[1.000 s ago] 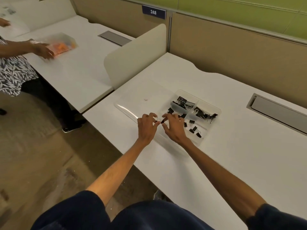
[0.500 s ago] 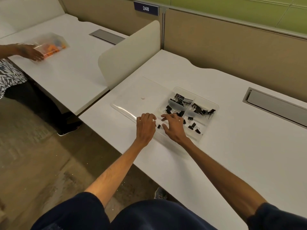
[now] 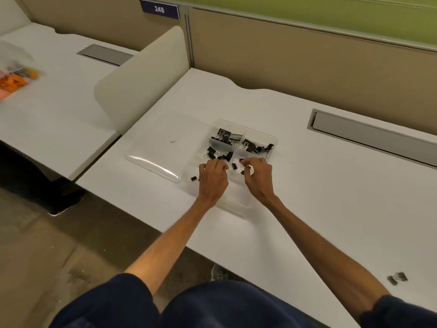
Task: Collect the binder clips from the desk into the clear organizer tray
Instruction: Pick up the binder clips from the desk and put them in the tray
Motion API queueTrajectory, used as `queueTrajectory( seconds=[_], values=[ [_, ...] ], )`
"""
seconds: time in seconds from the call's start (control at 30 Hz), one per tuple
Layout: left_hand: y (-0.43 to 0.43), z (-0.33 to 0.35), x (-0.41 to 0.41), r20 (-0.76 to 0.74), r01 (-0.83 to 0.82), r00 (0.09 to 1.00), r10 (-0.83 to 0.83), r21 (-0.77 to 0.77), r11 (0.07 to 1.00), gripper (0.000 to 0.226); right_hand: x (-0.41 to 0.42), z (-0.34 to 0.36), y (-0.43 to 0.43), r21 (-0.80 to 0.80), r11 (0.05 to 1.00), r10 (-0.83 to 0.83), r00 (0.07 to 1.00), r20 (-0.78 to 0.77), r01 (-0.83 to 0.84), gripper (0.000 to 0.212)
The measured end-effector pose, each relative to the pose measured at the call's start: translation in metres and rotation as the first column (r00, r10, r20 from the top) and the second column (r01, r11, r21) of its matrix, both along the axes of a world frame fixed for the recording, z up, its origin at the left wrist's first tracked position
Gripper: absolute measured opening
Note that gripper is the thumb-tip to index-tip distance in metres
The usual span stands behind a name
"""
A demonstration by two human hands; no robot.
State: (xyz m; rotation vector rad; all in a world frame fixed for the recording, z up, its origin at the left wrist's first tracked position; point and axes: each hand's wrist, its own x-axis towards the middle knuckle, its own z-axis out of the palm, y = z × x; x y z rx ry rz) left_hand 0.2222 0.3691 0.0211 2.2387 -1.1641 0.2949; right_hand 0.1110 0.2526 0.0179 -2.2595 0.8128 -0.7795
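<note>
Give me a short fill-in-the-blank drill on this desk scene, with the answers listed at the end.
1. The binder clips lying in the clear organizer tray are ____ in colour.
2. The sign on the partition behind the desk shows the number ____.
3. One stray clip lies on the desk far from the tray, beside the person's ____ forearm.

Missing words: black; 248; right.
</note>
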Motion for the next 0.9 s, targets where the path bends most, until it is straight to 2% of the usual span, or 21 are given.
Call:
queueTrajectory(
  seconds=[0.2, 0.43, 0.77, 0.9],
  values=[
    [-0.034, 0.002, -0.041, 0.012, 0.094, 0.996, -0.093, -0.042, 0.995, 0.013, -0.057, -0.001, -0.026, -0.003, 0.988, -0.151, 0.988, 0.021, 0.151, 0.023],
    [-0.078, -0.003, -0.109, -0.003, 0.31, 0.951, -0.311, -0.021, 0.95, 0.013, -0.144, -0.008, -0.05, 0.053, 0.929, -0.366, 0.93, 0.001, 0.366, 0.021],
    [-0.116, -0.021, -0.22, -0.149, 0.577, 0.813, -0.563, 0.068, 0.814, 0.014, -0.279, -0.02, -0.046, 0.109, 0.744, -0.658, 0.751, -0.048, 0.659, 0.021],
    [-0.118, -0.024, -0.26, -0.204, 0.681, 0.726, -0.656, 0.088, 0.727, 0.021, -0.32, -0.027, -0.034, 0.14, 0.67, -0.719, 0.684, -0.119, 0.729, 0.037]
  ],
)
